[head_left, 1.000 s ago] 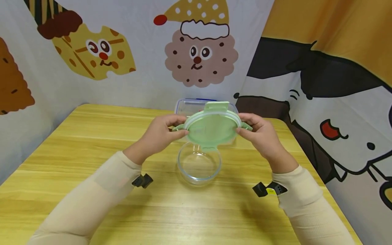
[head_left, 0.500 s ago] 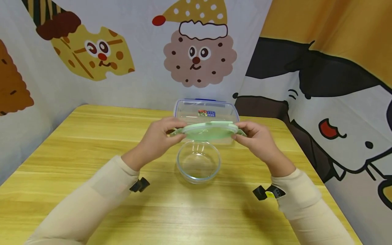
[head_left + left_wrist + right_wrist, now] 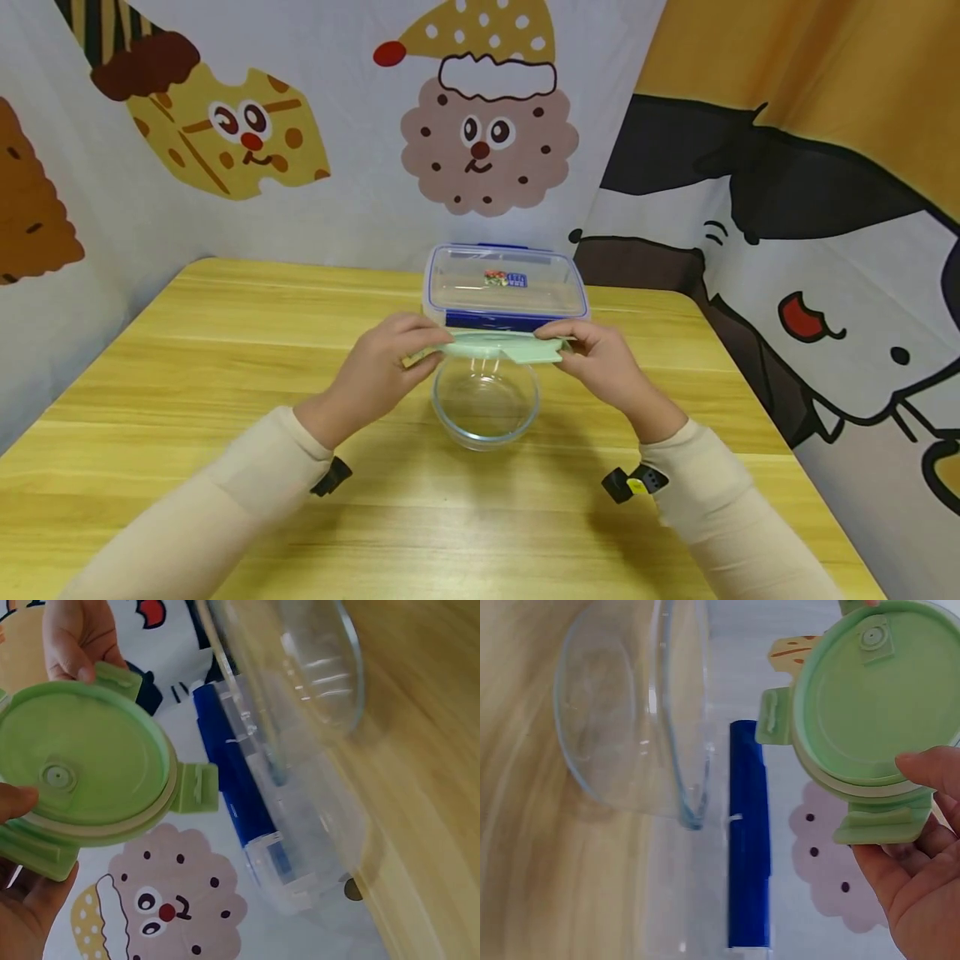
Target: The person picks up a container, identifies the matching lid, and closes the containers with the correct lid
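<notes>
A round green lid [image 3: 487,344] with clip tabs is held by both hands in the air, nearly edge-on in the head view. My left hand [image 3: 378,362] pinches its left side, and my right hand [image 3: 603,362] pinches its right side. Both wrist views show the broad face of the lid [image 3: 82,754] with a small round valve [image 3: 873,636]. Below and nearer me, a clear glass bowl [image 3: 486,425] stands upright on the table; the lid is above its far rim and apart from it. In the left wrist view the right hand [image 3: 79,637] shows at the far tab.
Behind the lid sits a clear rectangular container [image 3: 506,287] with blue clips and a printed label. The wooden table [image 3: 187,350] meets a cartoon-printed cloth [image 3: 360,217] at its back edge.
The lid has tipped from showing its face to nearly edge-on and has come lower and nearer the bowl. Both hands moved with it, and more of the rectangular container shows.
</notes>
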### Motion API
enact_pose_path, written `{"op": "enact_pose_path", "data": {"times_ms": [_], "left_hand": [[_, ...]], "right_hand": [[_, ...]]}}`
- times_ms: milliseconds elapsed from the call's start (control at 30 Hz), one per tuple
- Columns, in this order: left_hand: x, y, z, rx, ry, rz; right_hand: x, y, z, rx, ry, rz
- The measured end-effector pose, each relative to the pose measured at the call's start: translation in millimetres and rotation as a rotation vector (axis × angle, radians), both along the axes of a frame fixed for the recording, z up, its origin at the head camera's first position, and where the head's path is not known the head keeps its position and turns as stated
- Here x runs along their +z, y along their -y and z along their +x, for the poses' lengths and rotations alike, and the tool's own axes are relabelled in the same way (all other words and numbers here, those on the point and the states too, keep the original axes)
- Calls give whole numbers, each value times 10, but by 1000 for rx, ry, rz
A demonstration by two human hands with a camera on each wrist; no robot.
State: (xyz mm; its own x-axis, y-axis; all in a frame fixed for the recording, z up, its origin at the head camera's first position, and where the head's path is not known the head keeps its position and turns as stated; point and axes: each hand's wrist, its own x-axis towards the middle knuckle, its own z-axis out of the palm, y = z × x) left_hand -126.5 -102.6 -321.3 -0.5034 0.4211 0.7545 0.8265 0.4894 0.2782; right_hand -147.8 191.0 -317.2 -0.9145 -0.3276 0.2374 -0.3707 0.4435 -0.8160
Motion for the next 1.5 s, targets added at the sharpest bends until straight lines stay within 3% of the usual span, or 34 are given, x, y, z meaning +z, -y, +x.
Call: {"op": "enact_pose_path", "data": {"times_ms": [200,400,600,1000,1333,1500], "left_hand": [[-157,3,23,-8,-150,-2],[-286,4,39,-47,-258,15],[-378,10,59,-55,-301,29],[-455,9,81,-52,-351,33],[-522,13,88,-79,-375,32],[-529,-14,114,-101,-448,14]], "right_hand": [[-133,37,-6,-1,10,3],[-235,62,3,-44,61,-47],[-278,49,-12,-86,155,-58],[-148,-46,-75,185,561,-379],[-124,-10,-100,142,636,-346],[-151,-8,-105,119,678,-398]]}}
